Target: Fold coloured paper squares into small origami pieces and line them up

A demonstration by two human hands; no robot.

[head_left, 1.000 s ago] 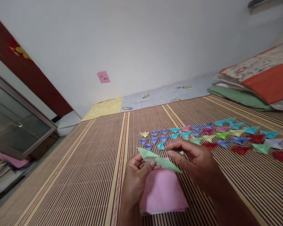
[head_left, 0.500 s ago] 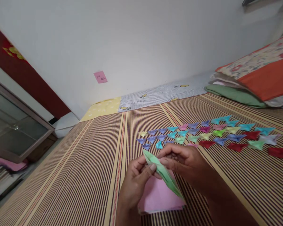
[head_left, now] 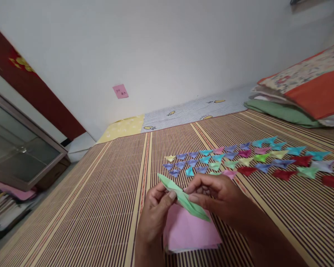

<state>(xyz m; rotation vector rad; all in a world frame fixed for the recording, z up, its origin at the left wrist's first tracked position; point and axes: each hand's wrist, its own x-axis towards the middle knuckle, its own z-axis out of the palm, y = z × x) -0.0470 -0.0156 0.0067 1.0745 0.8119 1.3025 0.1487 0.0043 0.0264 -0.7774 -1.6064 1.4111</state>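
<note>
A narrow folded green paper slants from upper left to lower right between my hands. My left hand pinches its left part, thumb on top. My right hand holds its middle from the right side, thumb and forefinger closed on the edge. Below the green paper lies a stack of pink paper squares on the striped mat. Behind my hands, several small folded paper pieces in many colours, such as a red one, stand in rows.
Folded bedding with an orange and floral cover lies at the right by the wall. A pink note is on the wall. A glass-fronted cabinet is on the left, with papers below it.
The green paper has shifted left and tilted flatter, and now shows more of its face. My left hand has moved slightly left with it. The view has shifted slightly.
</note>
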